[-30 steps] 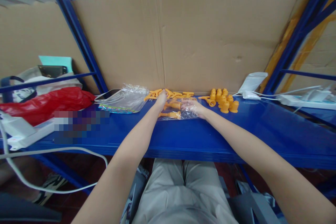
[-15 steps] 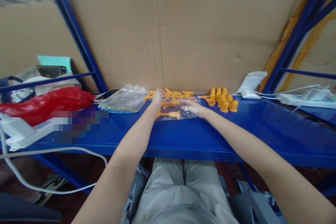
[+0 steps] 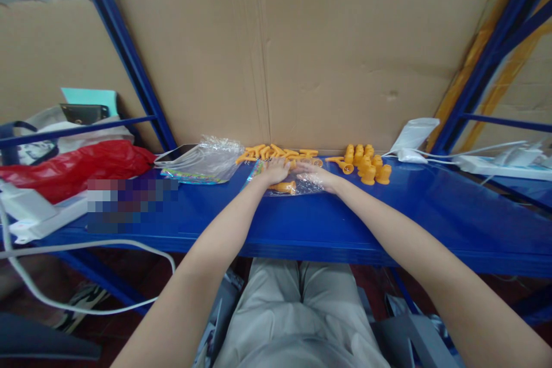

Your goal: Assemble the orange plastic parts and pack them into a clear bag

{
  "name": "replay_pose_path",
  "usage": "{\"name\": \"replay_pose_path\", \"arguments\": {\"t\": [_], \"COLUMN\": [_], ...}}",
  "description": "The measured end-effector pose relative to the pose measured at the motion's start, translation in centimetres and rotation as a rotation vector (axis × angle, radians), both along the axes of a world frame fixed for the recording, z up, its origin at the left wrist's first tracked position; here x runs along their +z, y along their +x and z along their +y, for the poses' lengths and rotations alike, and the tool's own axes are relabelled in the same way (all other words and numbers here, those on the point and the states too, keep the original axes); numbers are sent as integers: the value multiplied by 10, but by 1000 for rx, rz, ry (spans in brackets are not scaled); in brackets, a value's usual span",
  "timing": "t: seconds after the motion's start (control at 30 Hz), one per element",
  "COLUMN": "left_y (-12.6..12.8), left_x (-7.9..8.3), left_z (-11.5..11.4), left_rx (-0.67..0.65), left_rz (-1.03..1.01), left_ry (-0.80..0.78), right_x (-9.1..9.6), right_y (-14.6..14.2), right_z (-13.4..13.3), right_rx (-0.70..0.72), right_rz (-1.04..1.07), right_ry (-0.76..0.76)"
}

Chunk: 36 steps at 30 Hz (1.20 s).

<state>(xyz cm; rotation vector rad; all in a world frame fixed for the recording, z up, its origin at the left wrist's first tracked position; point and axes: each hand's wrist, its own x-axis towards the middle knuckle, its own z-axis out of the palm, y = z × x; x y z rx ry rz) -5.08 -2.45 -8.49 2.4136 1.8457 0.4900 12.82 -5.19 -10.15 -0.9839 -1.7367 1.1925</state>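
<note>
My left hand lies palm down over a clear plastic bag, its fingers stretched out. It partly covers an orange plastic piece with a flared end lying in or on the bag; I cannot tell which. From the other side, my right hand rests on the bag with its fingers extended toward my left. Behind both hands lies a row of loose orange branching pieces. Several orange cup-shaped pieces stand upright to the right, beside a flared orange piece lying on its side.
Flat clear bags with a colourful edge lie left of the work on the blue shelf. A red bag and a white power strip sit farther left. A cardboard panel stands behind. Another power strip lies at right.
My left hand has moved right and nearer, from the loose orange pieces onto the bag. A patterned left edge of the bag now shows. My right hand has hardly moved.
</note>
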Motion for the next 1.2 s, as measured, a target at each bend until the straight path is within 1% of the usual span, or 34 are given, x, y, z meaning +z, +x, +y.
{"name": "replay_pose_path", "arguments": {"t": [0.1, 0.17, 0.2, 0.27, 0.37, 0.4, 0.43, 0.5, 0.6, 0.67, 0.73, 0.8, 0.87, 0.93, 1.0, 1.1, 1.2], "left_y": [5, 5, 4, -1, -9, -11, -13, -15, -15, -15, -16, -17, -20, -22, -25, -28, -29], "left_x": [-1, 0, 1, 3, 6, 7, 8, 11, 13, 14, 14, 13, 12, 11, 9, 6, 3], "left_z": [-6, -7, -8, -7, -6, -6, -7, -8, -11, -11, -10, -8, -4, -1, 4, 11, 16], "left_rx": [58, 68, 74, 90, 99, 97, 94, 86, 66, 50, 33, 23, 18, 7, -15, -41, -58], "left_rz": [53, 63, 62, 60, 67, 71, 74, 82, 99, 101, 95, 89, 82, 71, 65, 66, 68], "left_ry": [-90, -108, -111, -127, -144, -146, -147, -159, -183, -180, -166, -158, -162, -165, -164, -142, -119], "right_x": [5, 12, 16, 28, 45, 49, 51, 52, 47, 43, 41, 40, 38, 33, 28, 24, 28], "right_y": [-2, -1, 1, 10, 29, 36, 43, 54, 65, 69, 71, 71, 71, 71, 72, 70, 63], "right_z": [-4, -7, -8, -11, -16, -18, -19, -21, -19, -13, -6, 1, 7, 10, 10, 3, -6], "right_rx": [-52, -166, -243, -413, -628, -702, -763, -823, -800, -723, -601, -475, -399, -371, -378, -402, -397], "right_rz": [39, 3, -51, -235, -622, -740, -840, -1006, -1164, -1164, -1087, -998, -954, -973, -1034, -1131, -1178], "right_ry": [-6, -5, 12, 102, 367, 423, 420, 361, 242, 203, 220, 273, 347, 427, 486, 483, 448]}}
